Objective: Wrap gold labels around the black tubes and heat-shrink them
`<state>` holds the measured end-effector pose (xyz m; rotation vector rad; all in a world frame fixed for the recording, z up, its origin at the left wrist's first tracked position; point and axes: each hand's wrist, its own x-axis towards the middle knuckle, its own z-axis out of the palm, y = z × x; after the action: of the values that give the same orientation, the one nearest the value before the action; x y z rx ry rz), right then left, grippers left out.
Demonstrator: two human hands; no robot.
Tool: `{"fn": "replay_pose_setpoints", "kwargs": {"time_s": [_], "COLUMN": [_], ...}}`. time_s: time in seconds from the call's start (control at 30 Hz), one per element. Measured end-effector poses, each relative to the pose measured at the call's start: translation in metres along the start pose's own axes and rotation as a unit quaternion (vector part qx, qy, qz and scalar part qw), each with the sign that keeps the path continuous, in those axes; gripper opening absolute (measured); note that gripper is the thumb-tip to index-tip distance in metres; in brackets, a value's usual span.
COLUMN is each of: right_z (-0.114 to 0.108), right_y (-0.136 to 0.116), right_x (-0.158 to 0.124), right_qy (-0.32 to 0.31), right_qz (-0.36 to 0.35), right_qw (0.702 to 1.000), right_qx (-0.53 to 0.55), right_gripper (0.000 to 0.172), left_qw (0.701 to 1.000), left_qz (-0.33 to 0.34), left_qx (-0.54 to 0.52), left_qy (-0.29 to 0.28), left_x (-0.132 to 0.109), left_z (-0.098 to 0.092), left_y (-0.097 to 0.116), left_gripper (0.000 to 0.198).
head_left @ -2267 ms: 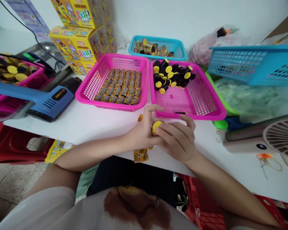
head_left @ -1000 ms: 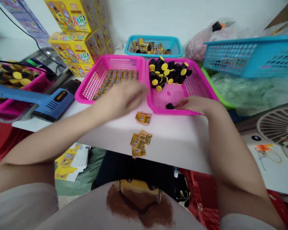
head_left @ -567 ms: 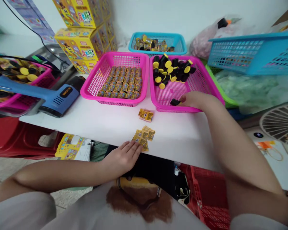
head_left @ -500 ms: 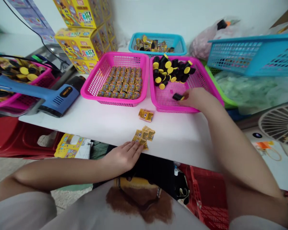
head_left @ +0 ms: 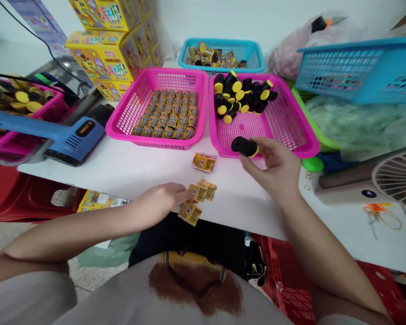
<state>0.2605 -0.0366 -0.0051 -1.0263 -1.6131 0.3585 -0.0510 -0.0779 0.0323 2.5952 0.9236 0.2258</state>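
My right hand (head_left: 274,167) grips a small black cup (head_left: 244,146) with a yellow end between thumb and fingers, just over the front rim of the right pink basket (head_left: 219,146). Behind it, similar black-and-yellow cups (head_left: 238,95) lie jumbled in that basket. Low over the white table, my left hand (head_left: 165,201) has its fingers pinched at the edge of the yellow printed labels (head_left: 206,189). One label (head_left: 190,214) lies at the table's front edge, just below those fingers. A separate label stack (head_left: 203,162) sits farther back.
The left pink basket (head_left: 112,128) holds rows of wrapped cups. A blue heat gun (head_left: 76,140) lies at left, near stacked yellow boxes (head_left: 101,54). Behind stands a blue basket (head_left: 257,63) of cups. At right are a larger blue basket (head_left: 338,76) and a fan (head_left: 399,176).
My right hand has lifted the black cup from the basket's floor toward me. My left hand has shifted left and slightly up, and a label now lies apart at the table edge.
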Motion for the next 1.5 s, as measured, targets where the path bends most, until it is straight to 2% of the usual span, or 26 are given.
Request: {"fn": "replay_pose_setpoints", "kwargs": {"time_s": [0.1, 0.17, 0.23, 0.3, 0.4, 0.47, 0.57, 0.67, 0.8, 0.9, 1.07, 1.27, 1.4, 1.5], "right_z": [0.004, 0.005, 0.004, 0.001, -0.003, -0.005, -0.007, -0.008, -0.01, -0.011, -0.014, -0.015, -0.015, -0.013], "right_y": [0.001, -0.001, -0.003, -0.004, -0.004, -0.005, -0.009, -0.015, -0.018, -0.017, -0.014, -0.016, -0.017, -0.017], "right_x": [-0.004, -0.004, -0.003, -0.001, 0.001, 0.002, 0.002, 0.001, 0.0, 0.001, 0.002, 0.002, 0.001, -0.001], "right_qy": [-0.001, 0.008, 0.015, 0.016, 0.01, 0.002, -0.027, -0.053, -0.065, -0.076, -0.095, -0.122, -0.116, -0.128], "right_qz": [-0.016, -0.02, -0.007, 0.021, 0.047, 0.042, 0.042, 0.057, 0.057, 0.072, 0.09, 0.092, 0.083, 0.071], "right_qw": [0.999, 0.996, 0.993, 0.991, 0.987, 0.986, 0.987, 0.986, 0.984, 0.983, 0.977, 0.979, 0.984, 0.98], "right_qx": [0.045, 0.082, 0.114, 0.134, 0.153, 0.163, 0.155, 0.147, 0.156, 0.149, 0.166, 0.138, 0.109, 0.135], "right_gripper": [0.05, 0.046, 0.039, 0.039, 0.039, 0.036, 0.037, 0.04, 0.028, 0.029, 0.03, 0.031, 0.028, 0.038], "left_qw": [0.995, 0.984, 0.973, 0.966, 0.962, 0.961, 0.96, 0.959, 0.948, 0.934, 0.92, 0.926, 0.907, 0.888], "left_qz": [0.061, 0.093, 0.098, 0.077, 0.052, 0.045, 0.051, 0.057, 0.024, 0.02, 0.055, 0.104, 0.058, 0.025], "left_qx": [-0.011, -0.018, -0.038, -0.077, -0.146, -0.185, -0.206, -0.22, -0.276, -0.319, -0.356, -0.328, -0.396, -0.442], "left_qy": [0.079, 0.151, 0.207, 0.236, 0.225, 0.201, 0.181, 0.167, 0.159, 0.157, 0.153, 0.156, 0.134, 0.124], "left_x": [0.012, 0.028, 0.048, 0.07, 0.093, 0.1, 0.101, 0.099, 0.101, 0.103, 0.101, 0.101, 0.1, 0.1], "left_z": [-0.022, -0.034, -0.04, -0.035, -0.015, 0.0, 0.016, 0.024, 0.029, 0.031, 0.03, 0.028, 0.025, 0.024], "left_y": [-0.002, -0.003, -0.004, -0.007, -0.015, -0.023, -0.035, -0.04, -0.038, -0.036, -0.036, -0.035, -0.027, -0.021], "left_gripper": [0.03, 0.019, 0.014, 0.018, 0.027, 0.032, 0.035, 0.036, 0.039, 0.041, 0.046, 0.043, 0.045, 0.049]}}
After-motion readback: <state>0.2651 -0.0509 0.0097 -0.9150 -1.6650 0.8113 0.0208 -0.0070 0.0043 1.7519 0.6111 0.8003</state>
